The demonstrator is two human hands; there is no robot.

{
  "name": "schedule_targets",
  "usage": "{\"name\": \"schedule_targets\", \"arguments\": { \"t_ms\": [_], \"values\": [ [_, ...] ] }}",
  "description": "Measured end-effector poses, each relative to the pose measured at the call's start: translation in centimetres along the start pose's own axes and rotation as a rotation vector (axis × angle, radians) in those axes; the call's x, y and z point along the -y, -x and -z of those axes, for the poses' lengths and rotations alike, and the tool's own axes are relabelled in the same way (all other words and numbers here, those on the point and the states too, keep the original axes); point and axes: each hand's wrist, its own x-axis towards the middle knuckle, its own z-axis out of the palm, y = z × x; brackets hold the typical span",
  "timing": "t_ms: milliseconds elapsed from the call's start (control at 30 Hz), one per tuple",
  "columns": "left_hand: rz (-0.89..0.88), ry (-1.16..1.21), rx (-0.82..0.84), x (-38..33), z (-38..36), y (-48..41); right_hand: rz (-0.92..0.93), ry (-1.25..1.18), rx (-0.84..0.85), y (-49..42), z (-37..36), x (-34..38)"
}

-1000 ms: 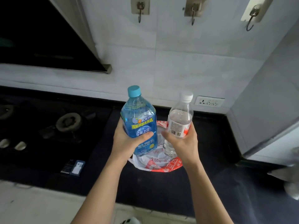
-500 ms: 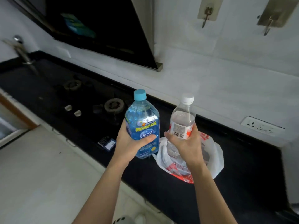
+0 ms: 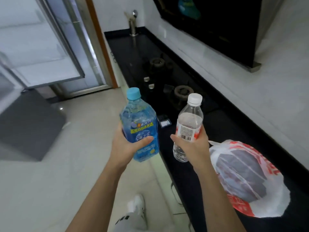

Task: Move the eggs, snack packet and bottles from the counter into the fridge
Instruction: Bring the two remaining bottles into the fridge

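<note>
My left hand point(image 3: 124, 146) grips a blue bottle point(image 3: 138, 121) with a light-blue cap, held upright over the floor just off the counter edge. My right hand point(image 3: 194, 146) grips a clear bottle point(image 3: 189, 121) with a white cap and a red-and-white label, upright above the black counter point(image 3: 222, 124). A white-and-red plastic bag point(image 3: 245, 178) lies on the counter to the right of my right forearm. No eggs or snack packet can be made out; the bag's contents are unclear.
A gas hob point(image 3: 167, 81) with two burners is set in the counter, a tap point(image 3: 133, 22) stands at its far end. A dark range hood point(image 3: 217, 22) hangs on the right wall. A glass door point(image 3: 50, 47) and grey mat point(image 3: 30, 124) lie left. My shoe point(image 3: 137, 205) shows below.
The view has swung left, away from the wall towards the floor and door. Both hands have carried the bottles off the bag, which now lies at the right.
</note>
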Motion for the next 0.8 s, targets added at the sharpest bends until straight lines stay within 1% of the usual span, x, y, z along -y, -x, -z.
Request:
{"name": "schedule_targets", "arguments": {
  "t_ms": [167,267,467,633,800],
  "values": [
    [-0.011,-0.024,-0.198,-0.6,6.1,2.7,-0.016,-0.019,0.26,1.0,-6.2,1.4],
    [-0.029,-0.031,-0.298,-0.9,9.6,3.8,0.046,0.012,0.354,1.3,-10.3,1.8],
    [-0.053,-0.053,-0.504,-1.2,16.5,5.1,0.075,0.026,0.517,1.6,-18.3,2.7],
    [-0.055,-0.058,-0.609,-0.5,23.0,4.4,0.073,0.064,0.623,1.3,-26.1,3.0],
    [-0.059,-0.04,-0.679,0.1,30.7,1.3,0.093,0.098,0.689,0.2,-35.0,4.2]
  ]
}}
